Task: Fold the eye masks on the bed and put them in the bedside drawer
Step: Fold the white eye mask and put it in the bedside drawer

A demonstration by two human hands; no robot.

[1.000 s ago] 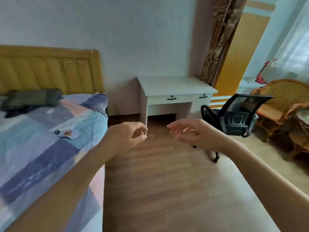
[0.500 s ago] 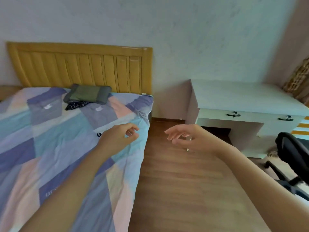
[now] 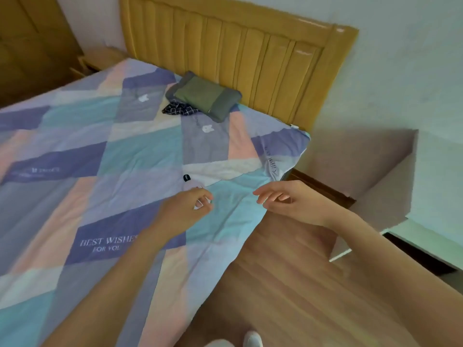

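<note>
A pale eye mask (image 3: 191, 184) with a black strap end lies flat on the patchwork bed cover (image 3: 105, 156), near the bed's right edge. My left hand (image 3: 186, 209) hovers just in front of it, partly hiding it, fingers loosely curled and holding nothing. My right hand (image 3: 288, 200) is out over the bed's right edge, fingers apart and empty. A dark checked cloth (image 3: 179, 108), possibly another mask, lies by the pillow. No drawer front is in sight.
A green-grey pillow (image 3: 208, 97) rests against the yellow headboard (image 3: 238, 53). A wooden bedside cabinet (image 3: 97, 58) stands at the far left of the headboard. A white desk (image 3: 390, 176) is on the right. Wood floor (image 3: 288, 284) lies between bed and desk.
The view has swung left and down from the desk and chair onto the bed. Both hands have come over the bed's right side, and my left hand now sits next to the eye mask.
</note>
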